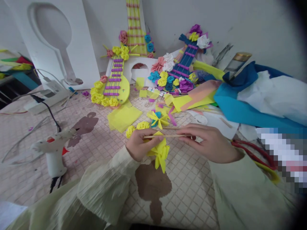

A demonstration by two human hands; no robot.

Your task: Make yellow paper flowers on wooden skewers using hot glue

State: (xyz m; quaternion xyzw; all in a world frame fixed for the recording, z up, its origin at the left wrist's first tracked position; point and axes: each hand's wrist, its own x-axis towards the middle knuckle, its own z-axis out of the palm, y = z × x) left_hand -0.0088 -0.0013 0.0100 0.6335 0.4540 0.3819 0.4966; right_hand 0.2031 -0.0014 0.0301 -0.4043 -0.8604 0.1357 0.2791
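My left hand (141, 143) is closed in a pinch on a thin wooden stick (171, 136), which runs sideways to the right. The stick's other end lies in the pinched fingers of my right hand (208, 143). A strip of yellow paper (160, 148) shows at the left thumb, above folded, pointed yellow petals (161, 157); whether these are held or lie on the table I cannot tell. A second thin stick (171, 128) shows just behind the first, reaching the right fingertips. Beyond the hands lie a yellow star-shaped paper flower (158, 119) and yellow paper roses (142, 125).
A white glue gun (54, 150) stands on the left, cabled to a power strip (48, 97). Flower-trimmed model instruments in yellow (123, 88) and blue (183, 65) lean at the back. Yellow sheets (124, 117), blue crepe paper (240, 102) and red-handled scissors (255, 151) lie around.
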